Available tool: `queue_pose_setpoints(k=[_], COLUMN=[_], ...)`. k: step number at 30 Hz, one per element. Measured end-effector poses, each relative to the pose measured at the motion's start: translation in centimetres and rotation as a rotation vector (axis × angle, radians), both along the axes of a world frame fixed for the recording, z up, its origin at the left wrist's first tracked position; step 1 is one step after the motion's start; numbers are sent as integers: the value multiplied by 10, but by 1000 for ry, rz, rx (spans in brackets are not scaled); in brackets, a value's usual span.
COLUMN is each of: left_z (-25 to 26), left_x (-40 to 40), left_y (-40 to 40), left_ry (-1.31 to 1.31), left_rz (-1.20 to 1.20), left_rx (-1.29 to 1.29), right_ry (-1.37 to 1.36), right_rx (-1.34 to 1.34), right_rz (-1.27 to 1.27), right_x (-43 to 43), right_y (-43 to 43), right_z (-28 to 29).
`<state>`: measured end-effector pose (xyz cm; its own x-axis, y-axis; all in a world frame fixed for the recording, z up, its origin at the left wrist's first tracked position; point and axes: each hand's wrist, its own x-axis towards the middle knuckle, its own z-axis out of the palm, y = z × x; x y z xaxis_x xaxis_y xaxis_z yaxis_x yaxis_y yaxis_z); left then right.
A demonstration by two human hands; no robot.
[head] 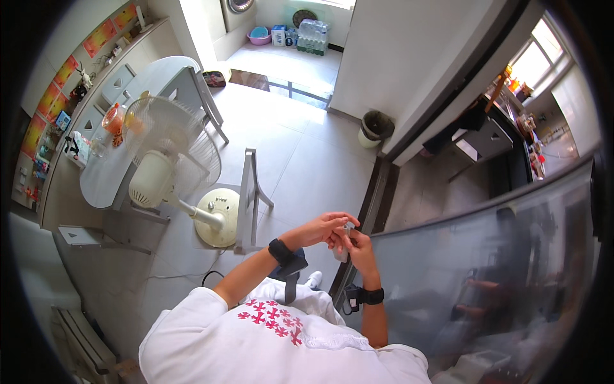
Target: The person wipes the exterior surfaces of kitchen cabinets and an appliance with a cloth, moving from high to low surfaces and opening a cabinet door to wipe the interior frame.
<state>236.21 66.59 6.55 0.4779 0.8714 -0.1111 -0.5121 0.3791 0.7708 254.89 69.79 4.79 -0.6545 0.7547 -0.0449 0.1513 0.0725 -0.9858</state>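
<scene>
Both of my hands meet in front of me, beside the dark floor track of a glass sliding door. A small, pale, translucent object (341, 253), perhaps a bottle, is between them; its exact kind cannot be told. My left hand (332, 231) reaches over its top with the fingers spread and partly bent. My right hand (360, 249) has its thumb and fingers closed at the object's upper right side. Fingers hide much of the object. Black straps with small devices sit on both wrists.
A standing fan (152, 177) is at the left, by an oval table (98, 180) and grey chairs (247, 201). A waste bin (376, 129) stands near the doorway. The glass door (431, 269) is close on my right. Beyond it, a person's leg (443, 137) shows near a kitchen counter.
</scene>
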Motion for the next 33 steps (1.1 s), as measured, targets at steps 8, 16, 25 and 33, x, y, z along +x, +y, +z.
queue_pose_setpoints(k=[8, 16, 25, 33], left_z=[-33, -29, -9, -34], left_x=[-79, -252, -432, -582], left_y=[172, 336, 383, 504], left_ry=[4, 52, -69, -130], left_rz=[134, 623, 1019, 1276], left_rx=[31, -85, -123, -142], right_ry=[-47, -104, -81, -86], right_rx=[-3, 275, -122, -6], right_rz=[-1, 241, 672, 971], right_x=[-78, -288, -503, -694], right_y=[182, 371, 515, 648], right_z=[-25, 16, -2, -21])
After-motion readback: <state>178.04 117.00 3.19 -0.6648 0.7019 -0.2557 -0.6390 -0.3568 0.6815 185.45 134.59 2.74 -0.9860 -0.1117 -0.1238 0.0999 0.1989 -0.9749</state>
